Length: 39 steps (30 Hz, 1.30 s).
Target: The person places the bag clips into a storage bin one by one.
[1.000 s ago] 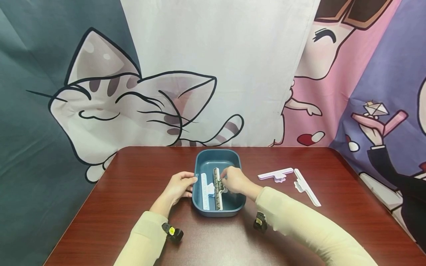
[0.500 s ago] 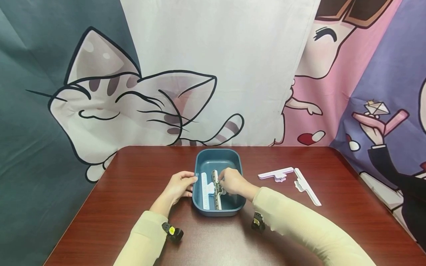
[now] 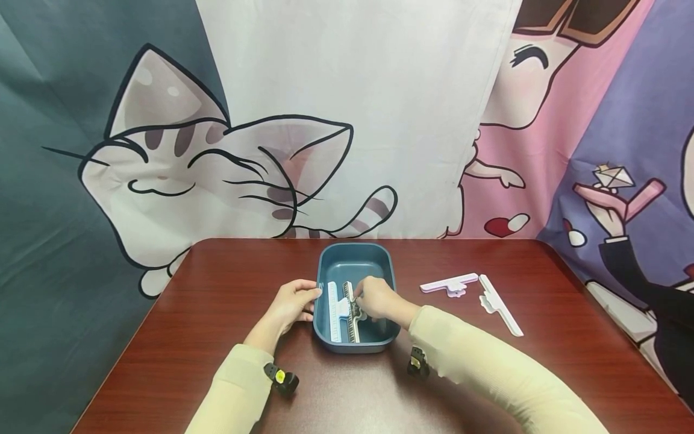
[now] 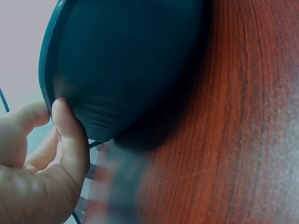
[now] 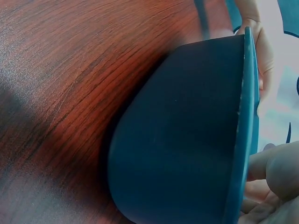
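Observation:
A blue plastic bin (image 3: pixel 355 346) stands on the table. My left hand (image 3: pixel 290 304) grips its left rim; in the left wrist view thumb and fingers (image 4: pixel 70 135) close on the rim from both sides. Inside the bin lies a light blue bag clip (image 3: pixel 334 313), lengthwise along the left side. Right beside it is a black-and-white patterned bag clip (image 3: pixel 351 316), slightly tilted. My right hand (image 3: pixel 375 296) reaches into the bin and pinches this clip by its handle side. The right wrist view shows the right fingers (image 5: pixel 259 168) behind the bin wall, the clip hidden.
To the right of the bin a lilac bag clip (image 3: pixel 449 283) and a white bag clip (image 3: pixel 500 306) lie on the brown wooden table (image 3: pixel 228 265), their ends nearly meeting. A printed curtain (image 3: pixel 352 150) hangs behind the table's far edge.
My right hand has shifted slightly left with the patterned clip, which now lies lower and closer to the light blue clip. The left hand and bin stay in place.

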Motion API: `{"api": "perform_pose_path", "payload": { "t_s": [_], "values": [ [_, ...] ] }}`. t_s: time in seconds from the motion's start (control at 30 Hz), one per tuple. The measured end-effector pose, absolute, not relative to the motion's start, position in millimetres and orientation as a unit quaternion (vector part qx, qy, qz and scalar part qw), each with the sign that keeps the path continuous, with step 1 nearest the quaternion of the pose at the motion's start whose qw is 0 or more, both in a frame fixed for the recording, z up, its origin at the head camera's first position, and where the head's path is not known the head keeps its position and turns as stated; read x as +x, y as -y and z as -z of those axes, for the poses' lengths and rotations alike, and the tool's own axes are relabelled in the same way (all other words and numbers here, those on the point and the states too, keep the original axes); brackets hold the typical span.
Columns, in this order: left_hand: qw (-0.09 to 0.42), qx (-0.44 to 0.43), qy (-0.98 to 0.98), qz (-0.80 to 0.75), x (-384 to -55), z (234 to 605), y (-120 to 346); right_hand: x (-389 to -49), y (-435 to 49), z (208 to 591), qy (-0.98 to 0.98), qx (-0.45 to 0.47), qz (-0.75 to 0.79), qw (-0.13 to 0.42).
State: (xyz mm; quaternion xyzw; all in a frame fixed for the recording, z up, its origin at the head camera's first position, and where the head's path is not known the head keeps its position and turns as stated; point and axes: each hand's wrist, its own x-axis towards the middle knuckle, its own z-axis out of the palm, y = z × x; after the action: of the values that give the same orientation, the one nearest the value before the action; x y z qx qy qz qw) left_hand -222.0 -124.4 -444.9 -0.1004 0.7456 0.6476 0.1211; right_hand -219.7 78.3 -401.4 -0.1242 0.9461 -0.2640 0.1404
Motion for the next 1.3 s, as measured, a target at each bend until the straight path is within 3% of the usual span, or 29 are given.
{"api": "perform_pose_path", "payload": {
  "t_s": [0.53,1.3],
  "values": [
    [0.117,-0.101,-0.746,-0.647,-222.6,448.7,123.9,-215.5,-80.2,402.0,-0.938,-0.138,0.275,0.161],
    [0.123,-0.099,-0.747,-0.646,-221.9,445.2,123.6,-214.6,-85.4,395.6,-0.944,-0.163,0.252,0.136]
  ]
}}
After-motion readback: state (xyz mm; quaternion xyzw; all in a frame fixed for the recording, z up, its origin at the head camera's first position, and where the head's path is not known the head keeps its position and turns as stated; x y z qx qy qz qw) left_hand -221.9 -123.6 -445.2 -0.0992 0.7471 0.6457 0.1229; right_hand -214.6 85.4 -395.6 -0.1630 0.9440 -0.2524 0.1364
